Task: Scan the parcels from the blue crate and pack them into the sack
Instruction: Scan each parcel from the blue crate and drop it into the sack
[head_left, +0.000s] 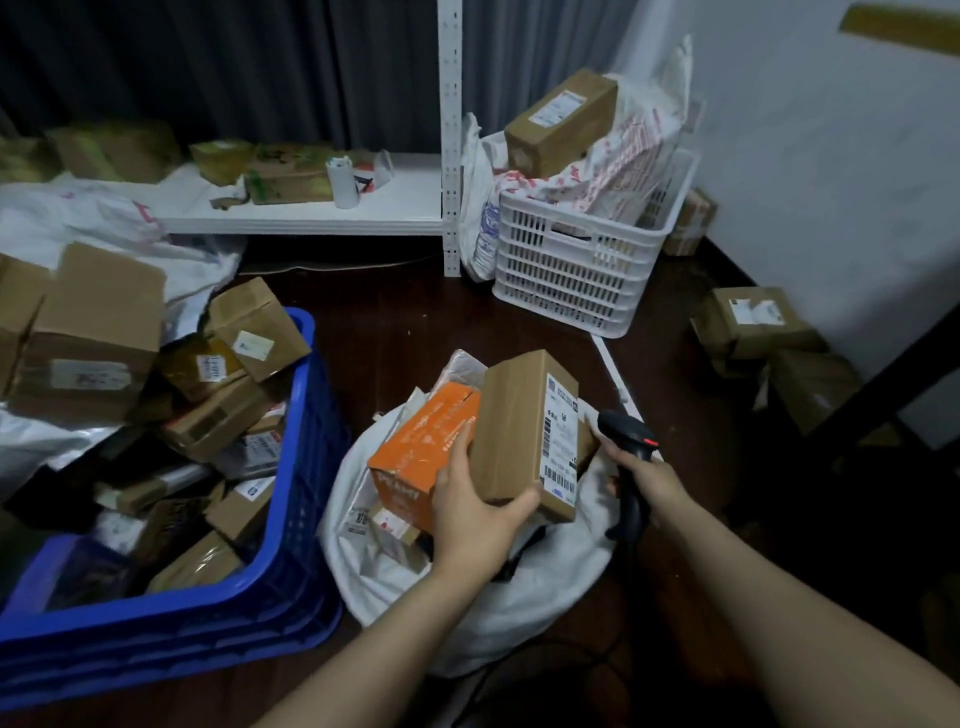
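My left hand (475, 512) grips a brown cardboard parcel (511, 431) over the open white sack (545, 592), its white barcode label facing right. A black handheld scanner (626, 441) is held in my right hand (654, 480), just right of the label and pointed at it. An orange box (421, 452) stands in the sack against the brown parcel, with smaller parcels below it. The blue crate (306, 519) on the left holds several cardboard parcels.
A white plastic crate (571, 270) with a brown box and printed bags stands at the back right. A white shelf (311, 218) carries packages and a white roll. Loose boxes (753, 322) lie by the right wall. Large cartons (93, 332) sit left of the blue crate.
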